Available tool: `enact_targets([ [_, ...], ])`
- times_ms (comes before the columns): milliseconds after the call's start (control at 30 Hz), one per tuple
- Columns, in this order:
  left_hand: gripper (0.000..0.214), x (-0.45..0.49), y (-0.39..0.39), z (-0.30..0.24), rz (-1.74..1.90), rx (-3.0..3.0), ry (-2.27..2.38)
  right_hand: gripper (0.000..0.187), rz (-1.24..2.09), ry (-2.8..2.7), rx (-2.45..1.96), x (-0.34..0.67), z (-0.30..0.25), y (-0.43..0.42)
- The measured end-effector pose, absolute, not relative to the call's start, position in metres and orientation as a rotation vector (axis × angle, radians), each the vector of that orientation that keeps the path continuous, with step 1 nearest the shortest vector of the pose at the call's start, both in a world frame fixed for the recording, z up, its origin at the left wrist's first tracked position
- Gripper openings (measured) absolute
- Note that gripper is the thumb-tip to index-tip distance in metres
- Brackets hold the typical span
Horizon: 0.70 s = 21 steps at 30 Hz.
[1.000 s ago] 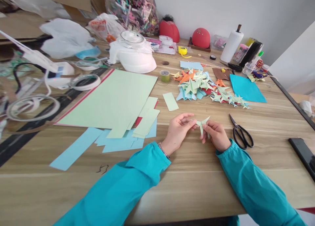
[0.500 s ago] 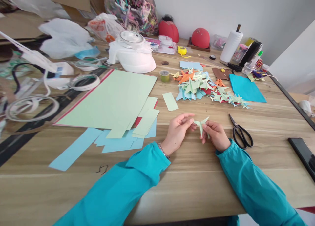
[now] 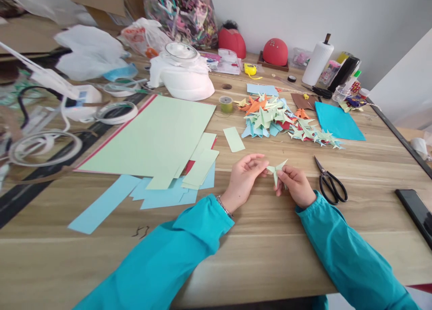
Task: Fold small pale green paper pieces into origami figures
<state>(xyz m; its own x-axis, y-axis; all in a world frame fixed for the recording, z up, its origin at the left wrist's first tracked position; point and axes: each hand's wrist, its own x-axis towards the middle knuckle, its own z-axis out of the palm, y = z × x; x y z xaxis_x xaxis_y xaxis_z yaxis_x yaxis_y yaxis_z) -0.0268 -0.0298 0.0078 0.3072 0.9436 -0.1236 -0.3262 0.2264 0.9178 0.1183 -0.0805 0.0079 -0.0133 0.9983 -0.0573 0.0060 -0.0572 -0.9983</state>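
A small folded light-green paper shape (image 3: 277, 170) with pointed tips is held between both hands just above the wooden table (image 3: 256, 238). My left hand (image 3: 243, 179) pinches its left tip with thumb and forefinger, the other fingers curled. My right hand (image 3: 297, 185) is closed on its lower stem. Both arms wear teal sleeves. Black scissors (image 3: 331, 182) lie just right of my right hand.
A pile of folded paper shapes (image 3: 280, 119) lies beyond the hands, with a blue sheet (image 3: 338, 121) to its right. Large green sheet (image 3: 158, 137) and blue strips (image 3: 162, 195) lie to the left. A green strip (image 3: 234, 139), thread spool (image 3: 226, 104), phone (image 3: 416, 213), tape rolls (image 3: 43, 146) and a paper-towel roll (image 3: 318, 62) are around.
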Motion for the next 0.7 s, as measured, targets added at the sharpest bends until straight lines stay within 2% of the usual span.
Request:
enact_targets([
  [267, 0.024, -0.0273, -0.0284, 0.0077, 0.993, 0.888, 0.829, 0.037, 1.283, -1.185, -1.243, 0.1191, 0.0076, -0.0806],
  [533, 0.038, -0.0297, -0.0337, 0.0146, 0.884, 1.175, 0.86, 0.035, 1.331, -1.181, -1.221, 0.1178, 0.0039, -0.082],
  [700, 0.028, -0.0299, -0.0353, 0.0151, 0.88, 1.235, 0.923, 0.036, 1.353, -1.178, -1.203, 0.1182, 0.0054, -0.083],
])
